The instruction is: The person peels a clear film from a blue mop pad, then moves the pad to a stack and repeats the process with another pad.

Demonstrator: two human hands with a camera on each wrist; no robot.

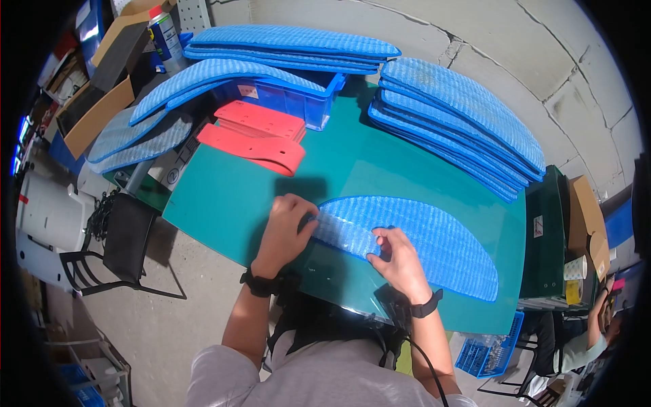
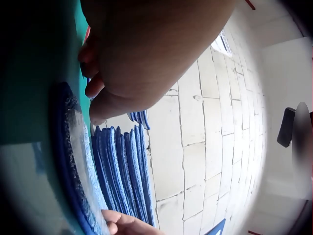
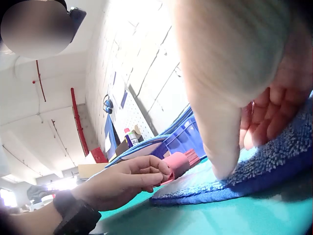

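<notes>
A half-moon blue mop pad (image 1: 434, 237) lies flat on the green tabletop, its textured side up. Across its left part runs a shiny clear plastic strip (image 1: 347, 235), whitish in the right wrist view. My left hand (image 1: 287, 224) is at the pad's left tip, with thumb and fingers curled together around the strip's end. Farther along, my right hand (image 1: 399, 259) bends over the pad's near edge. Its thumb (image 3: 222, 161) comes down on the strip side, and the other fingers curl in on the far side.
Stacked blue pads (image 1: 454, 122) stand at the back right; more lie over a blue bin (image 1: 291, 102). Red straps (image 1: 258, 132) sit before the bin. A spray can (image 1: 165, 37) stands back left, a black chair (image 1: 125, 237) left of the table. Another person's arm (image 1: 597, 319) shows at right.
</notes>
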